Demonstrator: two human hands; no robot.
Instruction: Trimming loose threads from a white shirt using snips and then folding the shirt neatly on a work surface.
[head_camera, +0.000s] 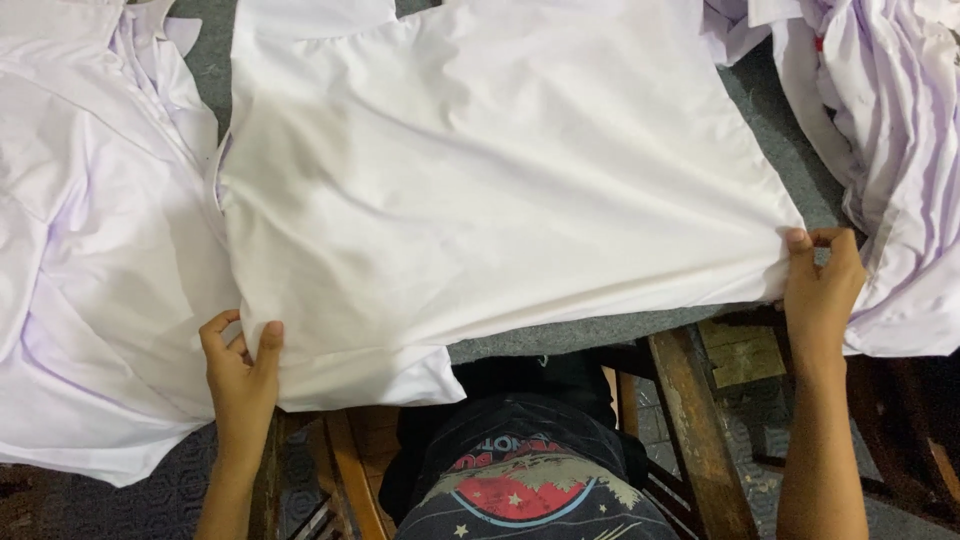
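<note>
A white garment (480, 170) lies spread flat across a grey table surface (600, 325). My left hand (240, 365) pinches its near left hem, thumb on top of the cloth. My right hand (820, 285) grips the near right corner, and the fabric shows pull creases running towards it. The hem between my hands hangs slightly over the table's near edge.
A pile of white garments (90, 250) lies to the left, overlapping the table edge. More crumpled white cloth (890, 150) is heaped at the right. A wooden frame (690, 420) stands below the table by my dark printed shirt (520, 480).
</note>
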